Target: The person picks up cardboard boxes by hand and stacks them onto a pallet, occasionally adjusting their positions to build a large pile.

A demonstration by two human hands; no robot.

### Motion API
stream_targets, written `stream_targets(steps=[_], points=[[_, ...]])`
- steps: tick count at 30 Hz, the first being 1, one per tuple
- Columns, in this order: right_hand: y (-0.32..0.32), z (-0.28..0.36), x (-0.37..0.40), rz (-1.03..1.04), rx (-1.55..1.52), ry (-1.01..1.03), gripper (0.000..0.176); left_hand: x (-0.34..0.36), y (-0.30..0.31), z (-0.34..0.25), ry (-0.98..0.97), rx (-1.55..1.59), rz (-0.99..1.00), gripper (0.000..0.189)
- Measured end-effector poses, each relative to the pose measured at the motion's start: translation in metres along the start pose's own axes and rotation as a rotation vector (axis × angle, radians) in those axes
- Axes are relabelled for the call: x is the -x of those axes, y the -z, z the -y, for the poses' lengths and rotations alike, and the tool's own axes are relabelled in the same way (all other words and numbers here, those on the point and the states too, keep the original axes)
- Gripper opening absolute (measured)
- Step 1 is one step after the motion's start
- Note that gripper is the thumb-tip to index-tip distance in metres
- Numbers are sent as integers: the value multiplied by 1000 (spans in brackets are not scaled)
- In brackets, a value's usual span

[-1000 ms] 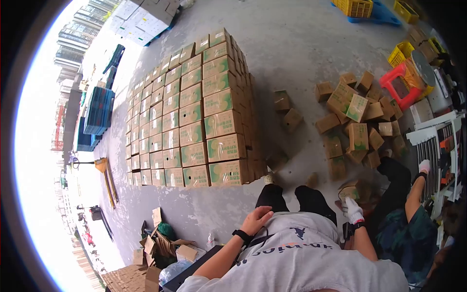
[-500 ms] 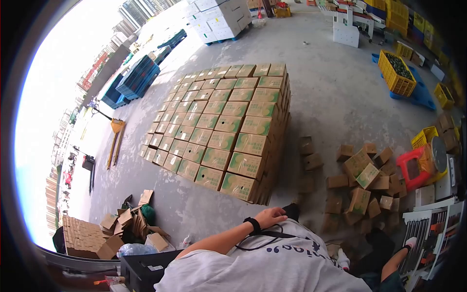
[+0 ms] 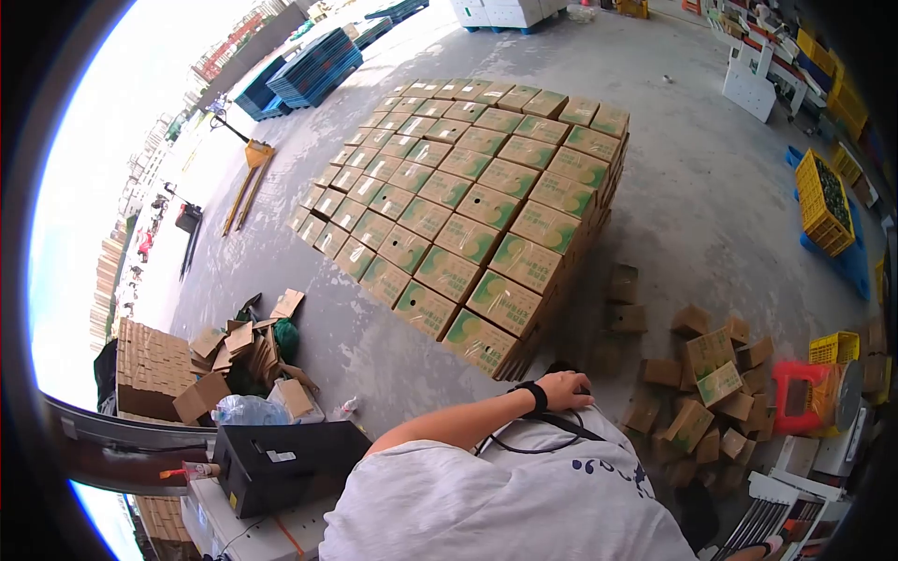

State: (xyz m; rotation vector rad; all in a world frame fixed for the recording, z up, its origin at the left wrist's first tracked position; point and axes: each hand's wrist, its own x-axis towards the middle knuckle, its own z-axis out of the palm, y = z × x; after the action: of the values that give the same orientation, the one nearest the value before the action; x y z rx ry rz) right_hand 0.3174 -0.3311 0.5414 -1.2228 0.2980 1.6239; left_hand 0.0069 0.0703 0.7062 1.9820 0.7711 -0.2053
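Note:
My left hand [image 3: 565, 389] rests at the front of my white shirt [image 3: 458, 500], a dark band around its wrist. Its fingers are loosely bent and lie against my body, with no held thing showing. A black strap [image 3: 572, 426] and a thin cord run across the shirt just below it. Beyond the hand stands a large block of stacked cardboard boxes [image 3: 440, 220] with green print, apart from it. My right hand is out of view. At the lower right edge is part of another hand [image 3: 774, 542], seemingly a co-worker's, beside a white rack [image 3: 776, 510].
Loose cartons [image 3: 711, 374] lie heaped on the right, near a red plastic item [image 3: 795, 397]. A yellow crate [image 3: 823, 201] of green produce sits on a blue pallet. To the left are a yellow pallet jack [image 3: 251, 182], cardboard scraps [image 3: 248, 351] and a black box [image 3: 290, 463].
The view has turned, so the box stack sits higher and further right. More of the black box shows at lower left. The hand at lower right has slipped mostly out of frame.

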Motion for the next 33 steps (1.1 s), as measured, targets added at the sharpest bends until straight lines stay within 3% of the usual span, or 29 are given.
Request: stream_targets(steps=[5, 10, 12, 14, 16, 17, 20, 22, 23, 27, 29, 30, 31, 32, 33], points=[[-36, 66, -47, 192, -119, 27, 33, -30, 57, 26, 121, 173, -37, 54], [-55, 59, -43, 302, -359, 139, 33, -83, 111, 39, 163, 123, 71, 51], [-142, 104, -29, -361, 87, 311, 36, -106, 130, 37, 101, 67, 108, 50], [-199, 128, -19, -543, 219, 300, 43, -126, 141, 33, 79, 40, 87, 50], [-205, 127, -20, -560, 243, 258, 37, -142, 147, 26, 85, 62, 88, 47], [-193, 117, -21, -573, 360, 248, 36, -147, 146, 24, 83, 90, 86, 46], [-151, 95, -15, -462, 199, 77, 31, -154, 139, 23, 94, 139, 95, 47], [-115, 87, -12, -541, 51, -69, 29, -150, 129, 22, 139, 188, 113, 47], [-95, 84, -8, -462, 80, -33, 28, -146, 131, 5, 136, 139, 103, 44], [-58, 143, 23, -642, 729, -42, 54, -145, 94, 13, 246, 229, 168, 40], [-18, 169, 14, -626, 690, -90, 65, -152, 71, 2, 346, 217, 232, 39], [2, 184, 13, -542, 844, -80, 70, -163, 55, -2, 346, 227, 289, 41], [24, 191, 0, -626, 806, -74, 76, -179, 36, -3, 299, 167, 324, 41], [80, 174, -22, -564, 1009, -34, 84, -192, 16, -8, 260, 107, 357, 42], [91, 184, -35, -632, 884, -85, 86, -210, -5, -12, 275, 96, 383, 42]])
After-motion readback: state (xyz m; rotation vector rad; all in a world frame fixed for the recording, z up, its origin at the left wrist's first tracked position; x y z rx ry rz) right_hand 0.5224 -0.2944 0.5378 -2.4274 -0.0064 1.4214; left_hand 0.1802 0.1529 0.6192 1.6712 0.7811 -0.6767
